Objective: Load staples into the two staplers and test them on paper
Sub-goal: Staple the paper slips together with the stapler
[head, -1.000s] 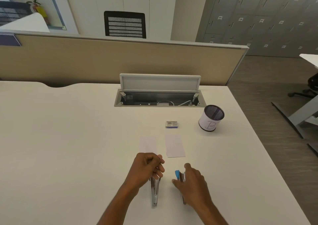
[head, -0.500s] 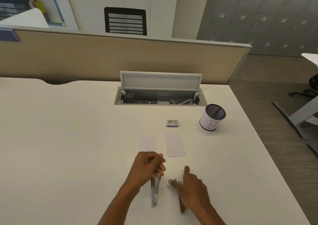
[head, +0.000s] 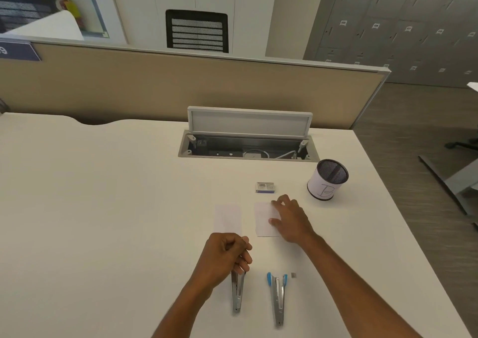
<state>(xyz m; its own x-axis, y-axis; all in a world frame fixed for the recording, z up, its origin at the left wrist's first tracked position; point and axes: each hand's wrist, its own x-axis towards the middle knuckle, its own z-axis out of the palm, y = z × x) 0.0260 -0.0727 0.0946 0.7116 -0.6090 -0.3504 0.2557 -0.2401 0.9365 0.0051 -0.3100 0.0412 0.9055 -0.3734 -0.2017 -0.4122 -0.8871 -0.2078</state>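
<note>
L hand (head: pixel 227 257) first: fingers curled tight round the far end of the silver stapler (head: pixel 237 295), body trailing back to 6 o'clock toward me. Same clamp as a sec ago, no change there.

R hand (head: pixel 291 220) is the news. It was down on the blue-tipped stapler (head: pixel 277 297) a moment back; now it's let go and gone up to 12 o'clock, landing on the right paper slip (head: pixel 262 220). Fingers loosely spread, tips and thumb touching the sheet. No pinch that I can see, so I call it open, just resting on it.

Blue-tipped stapler lies free on the desk (head: pixel 103 208), just beside the silver one at its 3 o'clock, blue ends splayed apart at the far end. Tiny grey bit (head: pixel 293 275) at its 1 o'clock, prob a staple scrap, too small to say.

My read: R is done with that stapler for now and is fetching paper, so we're moving from loading to testing, at least on that side. Can't see inside either magazine, so loaded or not is unconfirmed.

Further out: left paper slip (head: pixel 227 220) at 12 o'clock of L hand, untouched. Staple box (head: pixel 265 187) at 12 o'clock of the right slip, near it, lying flat. Mesh pen cup (head: pixel 328 181) at 2 o'clock, well apart. Cable tray (head: pixel 248 154) beyond, lid (head: pixel 249 122) propped up.
</note>
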